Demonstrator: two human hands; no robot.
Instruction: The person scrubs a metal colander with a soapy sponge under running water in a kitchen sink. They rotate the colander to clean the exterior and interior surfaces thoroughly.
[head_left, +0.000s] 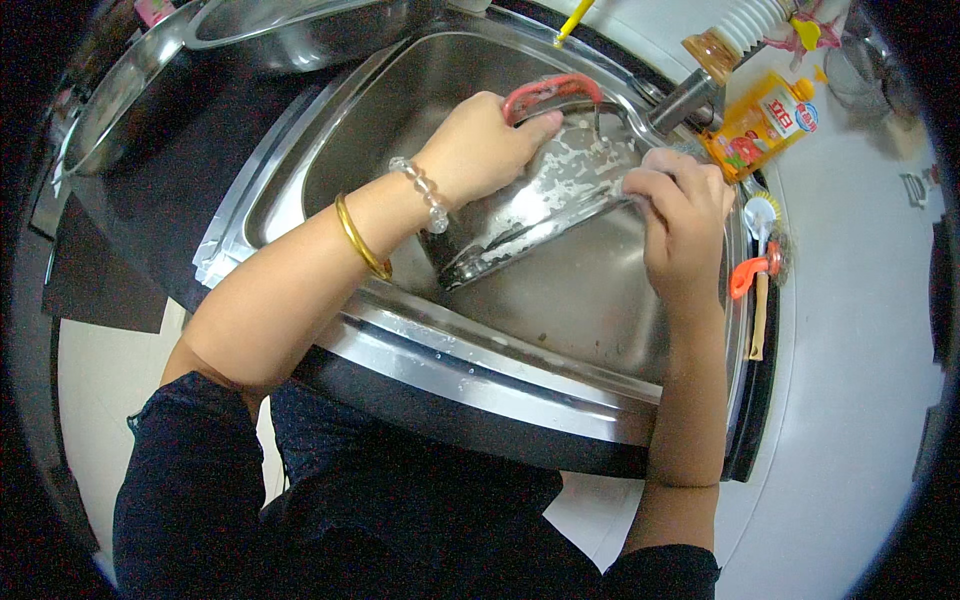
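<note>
A shiny box-like container (555, 180) with a red handle (551, 94) is tilted inside the stainless steel sink (562, 315). White foam streaks its flat side; whether it is glass, plastic or metal is unclear. My left hand (487, 146) grips it beside the handle, thumb laid over the rim. At its right-hand corner, the curled fingers of my right hand (679, 206) close on the edge. My right palm is hidden, so anything tucked inside it cannot be seen. Small dark bits lie on the sink floor.
A tap with a white corrugated hose (750, 26) reaches over the far right rim. Nearby stand an orange detergent pouch (761, 127), a wooden-handled dish brush (759, 315) and an orange-handled scrubber (754, 274). Large metal pans (315, 45) sit at left. A yellow stick (574, 22) leans behind.
</note>
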